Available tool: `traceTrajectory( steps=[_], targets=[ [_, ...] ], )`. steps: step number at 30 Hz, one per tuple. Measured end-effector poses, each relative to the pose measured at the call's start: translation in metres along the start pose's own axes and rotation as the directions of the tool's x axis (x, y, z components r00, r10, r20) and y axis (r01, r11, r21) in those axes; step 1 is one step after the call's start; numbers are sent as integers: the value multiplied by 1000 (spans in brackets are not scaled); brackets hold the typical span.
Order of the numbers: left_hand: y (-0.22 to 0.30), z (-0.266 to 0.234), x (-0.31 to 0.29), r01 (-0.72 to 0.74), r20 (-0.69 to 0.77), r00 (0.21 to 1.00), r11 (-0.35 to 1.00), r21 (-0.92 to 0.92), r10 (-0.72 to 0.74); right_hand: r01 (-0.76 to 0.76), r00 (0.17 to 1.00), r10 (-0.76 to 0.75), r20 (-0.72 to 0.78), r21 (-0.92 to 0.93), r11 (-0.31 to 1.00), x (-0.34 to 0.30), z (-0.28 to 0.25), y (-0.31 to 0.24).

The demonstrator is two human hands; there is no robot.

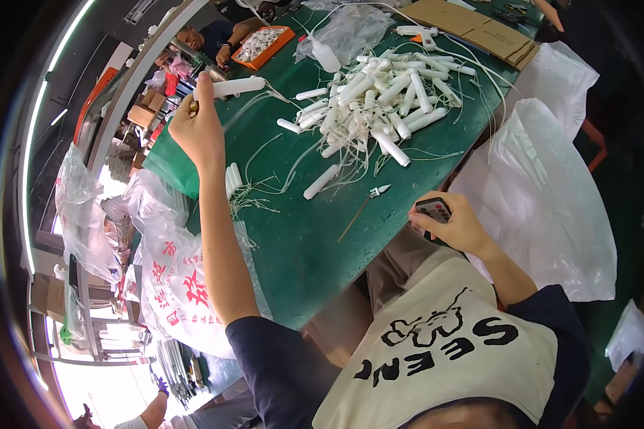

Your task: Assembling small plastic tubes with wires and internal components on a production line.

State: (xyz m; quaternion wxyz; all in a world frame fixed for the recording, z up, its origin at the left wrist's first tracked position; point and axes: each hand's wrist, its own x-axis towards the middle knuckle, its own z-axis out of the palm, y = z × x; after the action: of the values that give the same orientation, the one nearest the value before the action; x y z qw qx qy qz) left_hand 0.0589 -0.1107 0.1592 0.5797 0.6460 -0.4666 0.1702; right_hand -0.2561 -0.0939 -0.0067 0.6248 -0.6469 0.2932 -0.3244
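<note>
My left hand [202,132] is raised over the far left of the green table, fingers closed around a white candle-like tube [237,87] with thin wires trailing from its right end. A small brass-coloured piece [193,107] shows at those fingers. At the table's near right edge, my right hand [454,223] grips a small dark remote control [433,209] with red and pale buttons. Between the hands, a thin brownish rod with a white pointed tip [379,191] lies on the table. Beyond it spreads a tangled heap of white wired tubes [379,93]; one loose tube [321,181] lies nearer.
A glue gun [421,34], white squeeze bottle [325,56], clear plastic bag [354,30] and cardboard sheet [472,30] sit at the back. A co-worker is behind an orange tray [288,37] of small white parts. Large plastic bags [551,207] hang at the right; a printed bag [172,286] is left.
</note>
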Motion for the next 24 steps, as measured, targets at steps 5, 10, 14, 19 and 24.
traceTrajectory(
  steps=[5,10,14,19,24],
  targets=[
    [3,0,13,-133,-133,983,990,-45,126,-10,1000,9,-23,-19,1000,1,-3,3],
    [33,-1,38,-221,-319,941,922,-318,115,7,1000,-7,-30,1,1000,2,-3,3],
    [21,3,31,-177,-132,978,979,-103,163,-37,999,37,-16,-7,999,2,-3,-3],
    [-7,8,-22,-62,214,976,986,151,29,12,1000,-12,-11,-47,999,2,-5,-2],
    [29,-14,-88,82,478,878,979,-186,17,332,915,-312,-256,38,943,14,-23,-8]
  ],
)
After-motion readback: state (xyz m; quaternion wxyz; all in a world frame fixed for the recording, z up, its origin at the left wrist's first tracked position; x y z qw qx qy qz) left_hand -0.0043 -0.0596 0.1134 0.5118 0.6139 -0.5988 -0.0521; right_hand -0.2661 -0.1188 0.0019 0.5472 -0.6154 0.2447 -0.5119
